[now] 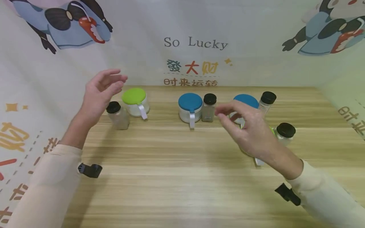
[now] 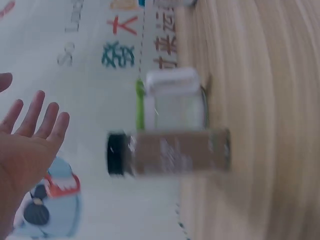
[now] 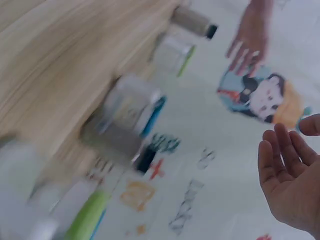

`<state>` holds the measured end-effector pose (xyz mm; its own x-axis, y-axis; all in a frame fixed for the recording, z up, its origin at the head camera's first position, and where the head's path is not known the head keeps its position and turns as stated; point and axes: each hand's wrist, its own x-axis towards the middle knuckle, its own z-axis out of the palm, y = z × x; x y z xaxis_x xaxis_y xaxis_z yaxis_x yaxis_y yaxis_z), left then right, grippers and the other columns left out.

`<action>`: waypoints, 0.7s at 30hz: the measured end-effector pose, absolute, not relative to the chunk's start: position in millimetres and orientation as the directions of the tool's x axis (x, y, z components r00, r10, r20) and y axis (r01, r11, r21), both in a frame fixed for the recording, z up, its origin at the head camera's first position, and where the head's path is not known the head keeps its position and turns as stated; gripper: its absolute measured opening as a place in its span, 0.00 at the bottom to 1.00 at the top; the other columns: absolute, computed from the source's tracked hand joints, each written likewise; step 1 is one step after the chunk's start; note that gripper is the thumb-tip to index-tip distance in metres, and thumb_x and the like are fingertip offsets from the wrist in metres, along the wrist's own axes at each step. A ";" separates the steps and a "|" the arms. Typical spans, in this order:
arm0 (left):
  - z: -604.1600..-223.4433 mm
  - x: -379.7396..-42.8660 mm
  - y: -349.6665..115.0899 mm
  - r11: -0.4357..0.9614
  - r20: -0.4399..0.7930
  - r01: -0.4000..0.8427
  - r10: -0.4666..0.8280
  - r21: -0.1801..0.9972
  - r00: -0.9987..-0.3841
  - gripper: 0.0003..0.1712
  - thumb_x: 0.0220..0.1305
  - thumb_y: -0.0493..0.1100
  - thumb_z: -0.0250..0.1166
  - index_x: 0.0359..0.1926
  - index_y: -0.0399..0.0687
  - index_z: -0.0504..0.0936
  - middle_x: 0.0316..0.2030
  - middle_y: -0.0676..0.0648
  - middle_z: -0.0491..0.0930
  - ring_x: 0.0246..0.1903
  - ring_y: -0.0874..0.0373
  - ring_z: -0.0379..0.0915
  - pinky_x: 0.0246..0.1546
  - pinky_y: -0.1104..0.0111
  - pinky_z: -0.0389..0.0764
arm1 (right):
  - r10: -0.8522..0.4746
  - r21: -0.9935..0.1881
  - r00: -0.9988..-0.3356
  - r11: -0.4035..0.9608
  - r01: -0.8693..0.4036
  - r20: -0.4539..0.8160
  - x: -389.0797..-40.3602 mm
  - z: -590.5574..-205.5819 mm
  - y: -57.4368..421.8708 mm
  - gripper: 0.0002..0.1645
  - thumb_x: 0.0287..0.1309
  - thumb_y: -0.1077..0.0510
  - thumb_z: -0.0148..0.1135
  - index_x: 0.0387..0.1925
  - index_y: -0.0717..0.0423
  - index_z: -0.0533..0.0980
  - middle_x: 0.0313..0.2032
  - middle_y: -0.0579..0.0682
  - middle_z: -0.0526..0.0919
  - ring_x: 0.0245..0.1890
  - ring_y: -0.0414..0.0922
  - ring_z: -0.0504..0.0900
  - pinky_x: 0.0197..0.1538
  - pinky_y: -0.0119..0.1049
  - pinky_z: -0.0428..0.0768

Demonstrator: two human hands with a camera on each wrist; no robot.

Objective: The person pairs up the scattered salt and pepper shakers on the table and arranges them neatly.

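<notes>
My left hand [image 1: 98, 95] is raised with loosely bent fingers and holds nothing. Nearest to it is a black-capped spice jar [image 1: 119, 119], which shows brown contents in the left wrist view, and a green-lidded container [image 1: 134, 96] with a white handle. My right hand [image 1: 252, 129], also holding nothing, hovers with relaxed, curved fingers. It overlaps a blue-lidded container [image 1: 246, 99] and hides most of a green-lidded one, whose white handle [image 1: 259, 161] sticks out below. Beside these stand two black-capped jars, one at the back [image 1: 267, 100] and one nearer [image 1: 286, 131].
In the middle, another blue-lidded container [image 1: 190, 103] stands close beside a black-capped jar [image 1: 209, 109]. Printed cloth [image 1: 253, 69] with cartoon figures and lettering rises behind the wooden table [image 1: 171, 177] and along both sides.
</notes>
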<state>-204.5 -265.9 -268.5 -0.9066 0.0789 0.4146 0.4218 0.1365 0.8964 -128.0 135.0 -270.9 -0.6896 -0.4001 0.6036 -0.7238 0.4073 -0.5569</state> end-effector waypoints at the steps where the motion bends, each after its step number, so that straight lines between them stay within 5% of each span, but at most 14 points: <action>1: -271.5 -203.9 -275.6 0.082 0.405 0.408 0.050 0.909 -0.913 0.21 0.72 0.38 0.65 0.64 0.45 0.77 0.55 0.45 0.82 0.57 0.53 0.74 0.56 0.71 0.75 | -0.414 -0.558 -0.680 0.388 -0.733 0.605 -126.1 -269.4 124.7 0.10 0.67 0.69 0.63 0.48 0.61 0.82 0.42 0.46 0.85 0.43 0.39 0.81 0.44 0.33 0.81; 6: -293.2 -204.8 -311.8 -0.039 0.338 0.341 -0.067 0.939 -0.939 0.21 0.71 0.39 0.66 0.62 0.44 0.77 0.52 0.47 0.84 0.57 0.54 0.75 0.52 0.71 0.78 | -0.518 -0.534 -0.641 0.362 -0.764 0.566 -128.1 -276.6 76.1 0.10 0.68 0.63 0.63 0.49 0.59 0.81 0.45 0.47 0.85 0.44 0.39 0.81 0.47 0.37 0.82; 12: -324.0 -203.4 -342.1 0.075 0.220 0.209 -0.182 0.975 -0.959 0.21 0.73 0.46 0.64 0.63 0.51 0.74 0.52 0.52 0.82 0.55 0.60 0.74 0.51 0.74 0.77 | -0.649 -0.477 -0.657 0.469 -0.743 0.384 -153.6 -310.0 14.6 0.19 0.71 0.53 0.62 0.59 0.54 0.78 0.53 0.46 0.83 0.51 0.40 0.80 0.50 0.35 0.79; 16: -340.9 -204.6 -346.7 0.039 0.184 0.180 -0.221 0.983 -0.958 0.19 0.73 0.46 0.64 0.61 0.51 0.75 0.49 0.54 0.83 0.52 0.61 0.76 0.47 0.76 0.78 | -0.672 -0.653 -0.707 0.435 -0.620 0.223 -178.4 -329.0 -24.5 0.28 0.70 0.49 0.65 0.66 0.54 0.73 0.53 0.46 0.81 0.50 0.39 0.80 0.48 0.32 0.79; 21: -351.5 -206.0 -340.6 0.005 0.171 0.176 -0.255 0.984 -0.952 0.14 0.73 0.44 0.64 0.57 0.52 0.77 0.46 0.54 0.84 0.52 0.60 0.77 0.45 0.76 0.79 | -0.642 -0.873 -0.750 0.261 -0.411 0.161 -204.4 -340.7 -68.5 0.40 0.63 0.51 0.72 0.71 0.56 0.67 0.39 0.47 0.81 0.35 0.43 0.83 0.36 0.33 0.80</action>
